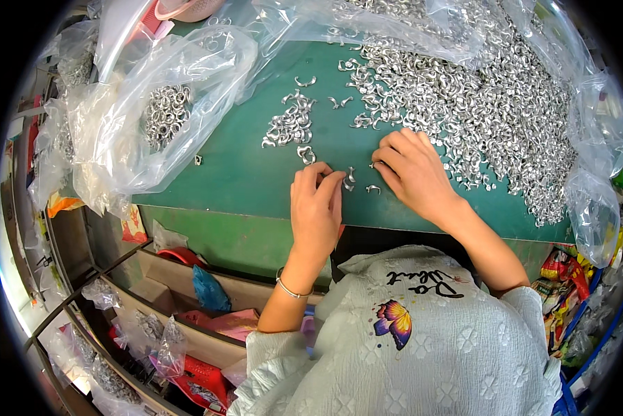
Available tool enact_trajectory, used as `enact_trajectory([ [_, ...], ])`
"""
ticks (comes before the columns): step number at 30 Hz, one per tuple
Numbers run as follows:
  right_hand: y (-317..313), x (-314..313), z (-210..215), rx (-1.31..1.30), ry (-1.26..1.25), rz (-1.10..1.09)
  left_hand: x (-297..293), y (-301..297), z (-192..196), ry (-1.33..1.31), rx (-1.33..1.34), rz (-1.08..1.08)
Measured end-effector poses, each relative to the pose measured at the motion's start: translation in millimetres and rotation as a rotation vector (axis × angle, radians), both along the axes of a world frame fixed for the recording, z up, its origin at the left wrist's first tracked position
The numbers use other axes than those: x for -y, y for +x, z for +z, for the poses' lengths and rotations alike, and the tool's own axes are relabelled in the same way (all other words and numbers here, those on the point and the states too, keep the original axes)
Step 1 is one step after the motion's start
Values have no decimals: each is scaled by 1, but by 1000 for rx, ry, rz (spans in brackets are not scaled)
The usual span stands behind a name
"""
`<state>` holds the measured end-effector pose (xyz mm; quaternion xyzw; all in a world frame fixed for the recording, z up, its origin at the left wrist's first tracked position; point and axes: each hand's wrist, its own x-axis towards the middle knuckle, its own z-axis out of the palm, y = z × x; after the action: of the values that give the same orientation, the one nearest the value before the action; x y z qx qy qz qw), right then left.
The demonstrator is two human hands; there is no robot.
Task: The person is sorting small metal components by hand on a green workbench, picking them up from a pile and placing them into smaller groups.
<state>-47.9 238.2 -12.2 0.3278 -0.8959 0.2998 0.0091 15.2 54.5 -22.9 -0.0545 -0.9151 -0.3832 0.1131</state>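
Note:
My left hand (316, 204) is over the near part of the green table, its fingers closed in a pinch; what they hold, if anything, is too small to make out. Beside its fingertips lie small curved silver metal pieces (349, 179). To the right, my right hand (412, 170) has its fingers curled, thumb and forefinger closed around a tiny bit of metal. A single curved piece (373, 188) rests just below those fingertips. Beyond my left hand are a small cluster of the same pieces (291, 121) and a ring-like pair (306, 154).
A large heap of silver pieces (478, 90) covers the table's (235, 166) right side, with clear plastic sheeting (595, 166) around it. At left, a clear bag (110, 139) holds metal rings (167, 114). A pink basket (187, 8) stands far left. Drawers (166, 305) sit below the near edge.

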Motion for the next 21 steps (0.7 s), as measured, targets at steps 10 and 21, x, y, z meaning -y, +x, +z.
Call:
enact_trajectory([
  [10, -5, -9, -2, 133, -20, 148, -21, 18, 11, -12, 24, 26],
  [21, 44, -65, 33, 238, 219, -116, -29, 13, 1, 23, -8, -25],
])
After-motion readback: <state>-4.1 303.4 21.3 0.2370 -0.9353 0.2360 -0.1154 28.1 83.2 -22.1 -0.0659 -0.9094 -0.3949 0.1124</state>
